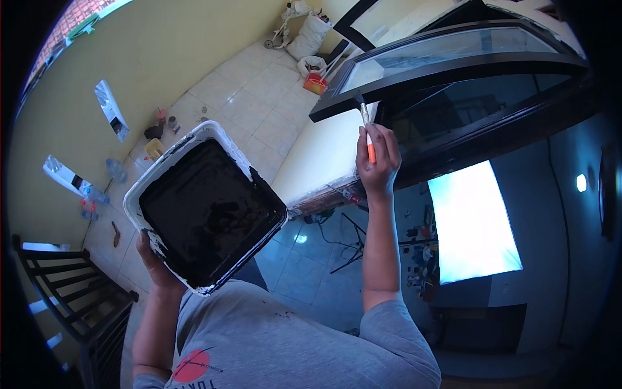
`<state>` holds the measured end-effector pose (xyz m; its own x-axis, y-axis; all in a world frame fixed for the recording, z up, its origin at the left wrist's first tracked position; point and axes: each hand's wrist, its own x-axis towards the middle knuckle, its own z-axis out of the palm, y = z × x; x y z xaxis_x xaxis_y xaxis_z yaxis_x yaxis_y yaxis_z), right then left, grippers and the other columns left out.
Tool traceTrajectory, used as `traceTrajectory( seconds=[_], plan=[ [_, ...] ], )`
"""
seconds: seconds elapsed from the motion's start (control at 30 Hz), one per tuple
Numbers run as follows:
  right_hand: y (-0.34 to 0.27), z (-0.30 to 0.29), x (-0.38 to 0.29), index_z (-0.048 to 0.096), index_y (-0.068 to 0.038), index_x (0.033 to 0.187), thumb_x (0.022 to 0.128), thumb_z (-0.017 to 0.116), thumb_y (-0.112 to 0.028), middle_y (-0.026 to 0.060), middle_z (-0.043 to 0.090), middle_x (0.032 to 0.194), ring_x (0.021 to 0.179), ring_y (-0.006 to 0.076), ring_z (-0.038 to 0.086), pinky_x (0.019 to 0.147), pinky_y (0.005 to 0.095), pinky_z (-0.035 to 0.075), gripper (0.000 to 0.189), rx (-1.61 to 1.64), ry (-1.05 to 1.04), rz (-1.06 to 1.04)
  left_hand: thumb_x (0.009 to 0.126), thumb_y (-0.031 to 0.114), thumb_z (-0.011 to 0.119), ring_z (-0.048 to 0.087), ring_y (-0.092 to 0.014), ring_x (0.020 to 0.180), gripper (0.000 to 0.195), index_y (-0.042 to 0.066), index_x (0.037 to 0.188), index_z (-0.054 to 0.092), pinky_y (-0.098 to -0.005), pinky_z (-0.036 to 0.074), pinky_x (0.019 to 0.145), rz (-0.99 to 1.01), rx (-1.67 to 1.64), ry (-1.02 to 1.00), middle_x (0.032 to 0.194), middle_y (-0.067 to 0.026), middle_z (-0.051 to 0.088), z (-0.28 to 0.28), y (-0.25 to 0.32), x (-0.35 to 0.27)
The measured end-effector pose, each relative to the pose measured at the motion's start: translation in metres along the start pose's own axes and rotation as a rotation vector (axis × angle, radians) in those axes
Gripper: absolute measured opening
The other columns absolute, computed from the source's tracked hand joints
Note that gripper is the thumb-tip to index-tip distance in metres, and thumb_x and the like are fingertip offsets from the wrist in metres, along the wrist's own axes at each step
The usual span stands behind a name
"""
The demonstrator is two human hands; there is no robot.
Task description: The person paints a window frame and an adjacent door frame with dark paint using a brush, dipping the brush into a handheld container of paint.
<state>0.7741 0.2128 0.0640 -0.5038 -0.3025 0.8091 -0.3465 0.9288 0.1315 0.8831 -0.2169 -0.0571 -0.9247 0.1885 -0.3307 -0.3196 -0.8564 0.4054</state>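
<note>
My left hand [156, 262] grips the near left corner of a square white tub [214, 127] coated with black paint; its thumb shows at the rim and its other fingers are hidden below. Black paint [204, 209] covers the inside. My right hand [380, 148] is closed round a paintbrush [370, 141] with an orange and white handle, a metal ferrule and dark bristles. The bristles are at the lower edge of a dark window sash [388, 86] with glass, near its left end. Whether they touch it I cannot tell.
Below the sash are a white sill [323, 155] and a dark window frame [423, 165]. A screwdriver [351, 196] lies at the sill's edge. A bright softbox panel [476, 223] stands right of my forearm. A dark metal railing [73, 282] is at left; sacks [311, 36] and bottles [115, 170] stand by the wall.
</note>
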Motion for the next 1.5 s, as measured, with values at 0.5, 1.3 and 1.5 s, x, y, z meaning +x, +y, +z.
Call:
traceTrajectory(
  seconds=[0.5,1.3,1.5],
  plan=[
    [-0.019,0.012,0.006,0.071,0.004,0.106,0.089,0.081,0.004,0.0148,0.070,0.098,0.088,0.0310,0.072,0.075,0.0388,0.061,0.020,0.067,-0.013,-0.049,0.094,0.069,0.069,0.064,-0.031,0.124,0.082,0.009,0.148,0.059,-0.0471,0.053,0.110,-0.028,-0.030,-0.020,0.138,-0.0123,0.068,0.009,-0.001,0.002],
    [-0.033,0.010,0.033,0.069,0.003,0.094,0.090,0.076,0.005,0.0148,0.067,0.089,0.085,0.0319,0.071,0.074,0.0420,0.060,0.009,-0.064,-0.109,0.038,0.094,0.070,0.068,0.063,-0.033,0.129,0.086,0.007,0.152,0.057,-0.0493,0.051,0.114,-0.092,-0.088,-0.131,0.144,-0.0136,0.066,-0.005,-0.002,0.008],
    [-0.036,0.023,0.004,0.070,0.001,0.096,0.090,0.079,-0.001,0.0150,0.068,0.092,0.083,0.0341,0.069,0.075,0.0433,0.060,0.011,0.049,-0.255,0.156,0.092,0.072,0.068,0.063,-0.033,0.129,0.088,0.007,0.151,0.057,-0.0495,0.052,0.113,-0.110,-0.072,-0.125,0.143,-0.0139,0.066,-0.004,0.000,0.009]
  ],
)
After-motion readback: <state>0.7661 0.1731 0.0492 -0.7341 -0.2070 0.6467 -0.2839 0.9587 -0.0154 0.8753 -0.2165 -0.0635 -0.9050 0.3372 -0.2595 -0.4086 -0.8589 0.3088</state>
